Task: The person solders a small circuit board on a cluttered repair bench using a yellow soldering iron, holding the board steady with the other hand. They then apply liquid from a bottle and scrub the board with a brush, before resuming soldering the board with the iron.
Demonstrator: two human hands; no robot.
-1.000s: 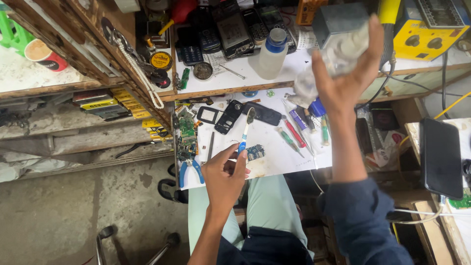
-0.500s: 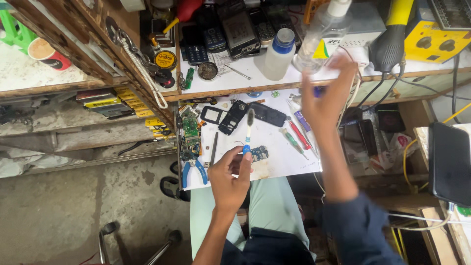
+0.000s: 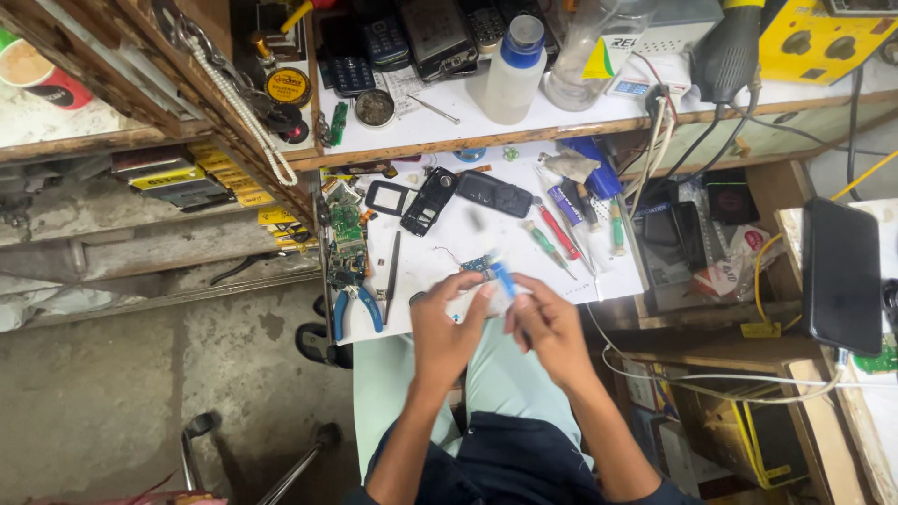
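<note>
White paper covers the worktable (image 3: 440, 271), and both hands meet over its front edge. The left hand (image 3: 447, 329) and the right hand (image 3: 545, 329) are closed together around a small pale wad, maybe cloth or tissue (image 3: 494, 299), and a thin tool with a blue handle (image 3: 503, 277) stands out between the fingers; which hand grips the tool is not clear. A small circuit board (image 3: 477, 266) lies on the paper just beyond the fingertips. To do this handling well, it seems wise to keep the hands low over the paper and to press lightly, because the loose parts near them are small.

On the upper shelf (image 3: 430, 131) stand a white bottle with a blue cap (image 3: 513, 70) and a clear bottle (image 3: 587, 51) with a yellow triangular label. A round yellow and black tin (image 3: 288, 86) lies further left. Flat yellow packages (image 3: 220, 173) are stacked under the shelf on the left side. A yellow box (image 3: 814, 42) sits at the top right.
</note>
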